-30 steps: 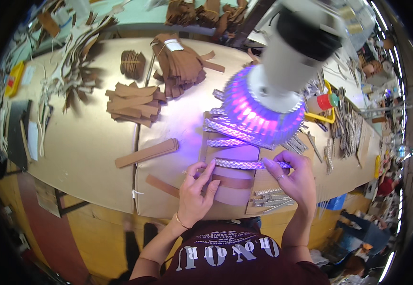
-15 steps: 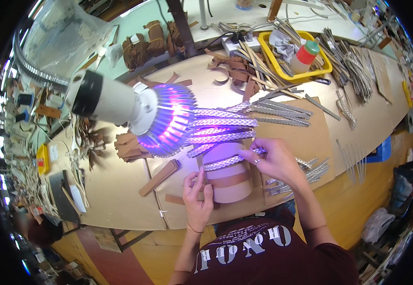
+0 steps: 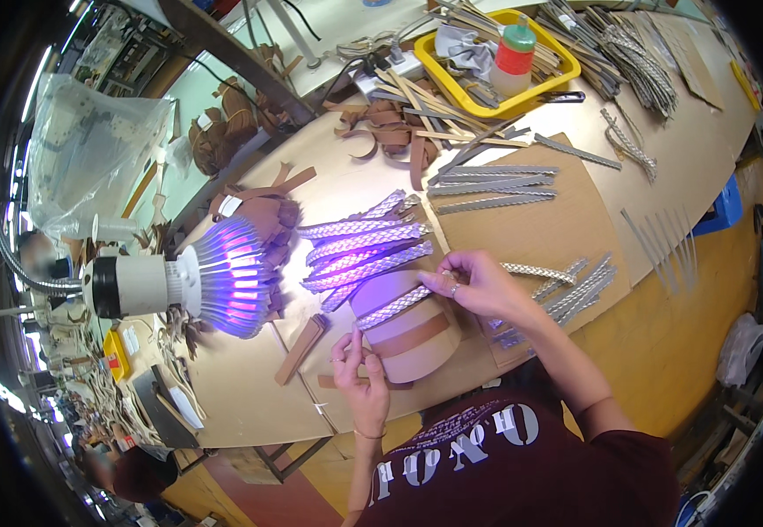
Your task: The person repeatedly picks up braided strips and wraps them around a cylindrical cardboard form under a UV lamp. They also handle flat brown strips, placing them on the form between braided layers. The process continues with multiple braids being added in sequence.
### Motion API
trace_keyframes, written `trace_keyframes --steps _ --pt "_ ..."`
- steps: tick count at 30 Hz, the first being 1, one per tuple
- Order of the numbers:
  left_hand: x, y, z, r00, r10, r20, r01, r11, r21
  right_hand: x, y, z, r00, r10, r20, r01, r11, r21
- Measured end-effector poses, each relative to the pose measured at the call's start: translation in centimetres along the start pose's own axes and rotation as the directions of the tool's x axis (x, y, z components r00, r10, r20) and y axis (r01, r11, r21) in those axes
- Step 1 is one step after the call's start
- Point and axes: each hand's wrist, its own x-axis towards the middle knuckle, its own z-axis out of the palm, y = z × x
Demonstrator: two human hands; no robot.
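Note:
A light-toned braided strip [image 3: 394, 309] lies slanted across a brown cylinder [image 3: 416, 358] that has a darker brown band [image 3: 412, 336] around it. My right hand [image 3: 473, 285] pinches the strip near its upper right end, thumb and forefinger closed. At the lower left end, my left hand [image 3: 361, 376] touches the strip with an extended fingertip, its thumb apart. Beyond the cylinder, several braided strips [image 3: 368, 246] lie bunched under purple light. Another length of braid [image 3: 531, 269] shows right of my right hand; I cannot tell whether it joins the held strip.
A finned lamp [image 3: 227, 279] on a flexible neck hangs to the left. Grey braided strips [image 3: 495, 186] lie on cardboard [image 3: 574, 224] at right. A yellow tray [image 3: 572, 77] holding a bottle [image 3: 513, 63] stands farther back. Brown strips [image 3: 302, 347] lie left of the cylinder.
The view has shifted, and the lamp now appears farther left, clear of the bunched braids. My right hand has slid its pinch along the strip; my left fingertip stays at its lower end.

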Motion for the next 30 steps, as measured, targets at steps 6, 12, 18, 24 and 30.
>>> trace_keyframes --steps 6,12,18,24,30 --pt "-0.2 0.2 -0.3 0.995 -0.102 0.016 0.103 0.992 -0.073 0.0 1.5 1.3 0.997 -0.048 -0.056 0.054 0.992 0.114" --pt "0.0 0.3 -0.4 0.998 -0.054 0.029 0.055 0.998 -0.011 -0.2 1.8 1.9 0.992 -0.062 -0.108 0.076 0.989 0.130" --pt "-0.1 0.1 -0.4 0.999 -0.023 0.030 0.024 1.000 -0.019 -0.3 1.7 2.9 0.995 0.005 -0.104 0.024 0.961 0.275" --pt "0.2 -0.6 -0.2 0.999 -0.038 0.023 0.041 0.985 -0.171 -0.6 2.2 4.2 0.975 0.090 -0.204 0.040 0.831 0.554" --pt "0.1 -0.5 0.2 1.000 -0.013 0.000 0.013 0.996 -0.089 0.3 3.2 5.2 0.958 0.039 -0.283 0.103 0.877 0.469"
